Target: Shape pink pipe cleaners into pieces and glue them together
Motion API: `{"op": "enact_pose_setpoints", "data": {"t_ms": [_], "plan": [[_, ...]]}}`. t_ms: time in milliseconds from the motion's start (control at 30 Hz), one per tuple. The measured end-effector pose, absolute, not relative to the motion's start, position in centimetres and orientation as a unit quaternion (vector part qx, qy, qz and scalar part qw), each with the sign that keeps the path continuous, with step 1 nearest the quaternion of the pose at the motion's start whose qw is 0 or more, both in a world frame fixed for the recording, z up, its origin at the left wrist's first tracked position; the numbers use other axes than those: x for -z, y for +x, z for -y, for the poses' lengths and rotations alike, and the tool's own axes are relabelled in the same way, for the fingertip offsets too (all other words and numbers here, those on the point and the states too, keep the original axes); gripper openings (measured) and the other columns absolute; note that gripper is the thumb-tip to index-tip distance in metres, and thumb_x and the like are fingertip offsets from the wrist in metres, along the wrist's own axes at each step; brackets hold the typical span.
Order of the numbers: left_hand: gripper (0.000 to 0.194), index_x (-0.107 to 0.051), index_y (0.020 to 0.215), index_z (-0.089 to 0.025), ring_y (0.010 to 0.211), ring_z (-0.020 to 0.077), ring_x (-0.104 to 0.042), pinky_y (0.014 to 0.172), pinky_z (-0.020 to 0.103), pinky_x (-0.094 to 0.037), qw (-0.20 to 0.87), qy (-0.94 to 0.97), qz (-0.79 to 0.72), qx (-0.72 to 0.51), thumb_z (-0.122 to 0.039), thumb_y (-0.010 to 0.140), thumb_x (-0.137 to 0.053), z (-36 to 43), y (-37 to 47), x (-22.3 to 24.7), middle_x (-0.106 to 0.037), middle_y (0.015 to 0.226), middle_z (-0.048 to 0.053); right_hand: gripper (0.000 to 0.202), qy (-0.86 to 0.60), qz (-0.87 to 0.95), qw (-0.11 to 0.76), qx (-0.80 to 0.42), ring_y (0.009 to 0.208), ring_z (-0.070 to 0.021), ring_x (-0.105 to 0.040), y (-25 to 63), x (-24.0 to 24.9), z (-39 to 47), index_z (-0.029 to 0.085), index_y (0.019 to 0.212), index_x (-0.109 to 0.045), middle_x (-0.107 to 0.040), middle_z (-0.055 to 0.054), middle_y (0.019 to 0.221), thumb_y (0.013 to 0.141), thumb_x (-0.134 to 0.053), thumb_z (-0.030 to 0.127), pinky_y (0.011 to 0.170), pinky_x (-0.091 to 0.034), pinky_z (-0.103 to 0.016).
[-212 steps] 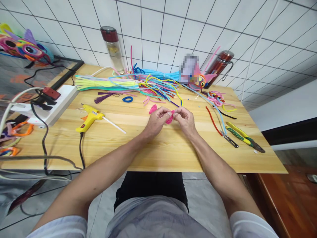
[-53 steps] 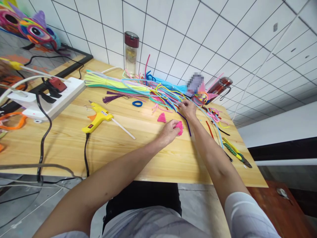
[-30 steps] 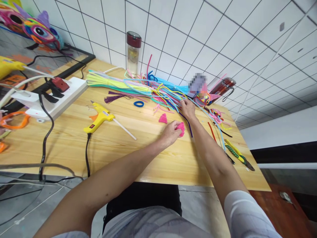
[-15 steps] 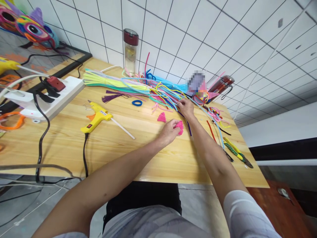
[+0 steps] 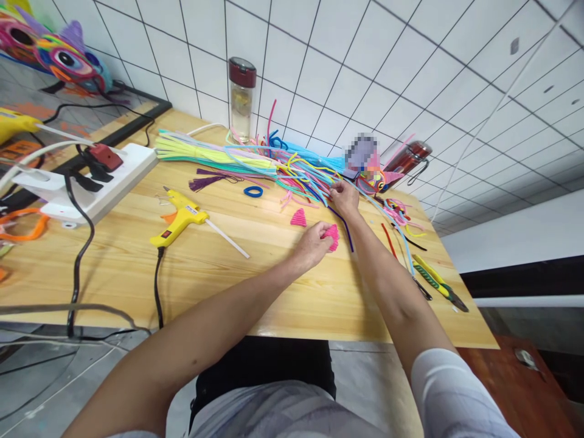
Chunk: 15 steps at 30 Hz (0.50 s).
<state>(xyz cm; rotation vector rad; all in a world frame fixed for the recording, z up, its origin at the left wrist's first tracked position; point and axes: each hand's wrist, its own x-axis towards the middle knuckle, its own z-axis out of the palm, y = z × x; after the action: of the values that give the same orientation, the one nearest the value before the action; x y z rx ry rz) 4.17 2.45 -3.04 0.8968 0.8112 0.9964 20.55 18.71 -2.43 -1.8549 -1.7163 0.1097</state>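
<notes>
Between the fingers of my left hand is a small pink ridged piece, which looks made of pipe cleaners. A similar pink triangle lies flat on the table just beyond that hand. My right hand reaches to the right end of a pile of coloured pipe cleaners. Its fingers are pinched together at the strands; which strand they grip, if any, is hidden. A dark purple pipe cleaner lies beneath the right wrist. Left of the pile's loose ends sits a blue ring.
A yellow glue gun with its cord lies left. Behind it are a purple tassel and a white power strip. A glass bottle stands by the wall. Green-yellow pliers lie near the right edge, a dark red bottle behind.
Both hands hold nearly the same places, the left still with the pink piece. The whole view has shifted slightly; nothing on the table has visibly moved.
</notes>
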Motion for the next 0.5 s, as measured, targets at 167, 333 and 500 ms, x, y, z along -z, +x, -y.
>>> {"op": "enact_pose_setpoints", "data": {"t_ms": [167,333,500], "plan": [[0.030,-0.066,0.106,-0.014,0.080,0.0128,-0.067,0.070,0.022,-0.055,0.704,0.406,-0.368,-0.452,0.003,0.082,-0.060,-2.5,4.3,3.1,-0.074,0.092,0.003,0.029,-0.676,0.687,0.262,-0.051,0.090,-0.0259,-0.070,20.4,2.9,-18.9,0.019,0.101,-0.083,-0.081,-0.008,0.097,0.081,-0.064,0.026,0.092,-0.054,-0.041],[0.027,-0.066,0.105,-0.015,0.077,0.0114,-0.066,0.071,0.022,-0.055,0.705,0.404,-0.365,-0.455,0.001,0.083,-0.064,-2.6,4.4,3.5,-0.073,0.090,0.002,0.035,-0.690,0.668,0.276,-0.023,0.099,-0.0300,-0.069,20.7,2.8,-19.2,0.018,0.109,-0.083,-0.080,-0.013,0.107,0.091,-0.056,0.032,0.097,-0.053,-0.044],[0.028,-0.067,0.105,-0.015,0.078,0.0116,-0.067,0.073,0.022,-0.056,0.704,0.404,-0.363,-0.456,0.000,0.081,-0.066,-2.6,4.4,3.6,-0.074,0.091,0.002,0.050,-0.672,0.700,0.239,0.034,0.117,-0.0349,-0.063,20.8,2.8,-20.3,0.016,0.139,-0.073,-0.075,-0.019,0.123,0.096,-0.051,0.030,0.109,-0.048,-0.049]]}}
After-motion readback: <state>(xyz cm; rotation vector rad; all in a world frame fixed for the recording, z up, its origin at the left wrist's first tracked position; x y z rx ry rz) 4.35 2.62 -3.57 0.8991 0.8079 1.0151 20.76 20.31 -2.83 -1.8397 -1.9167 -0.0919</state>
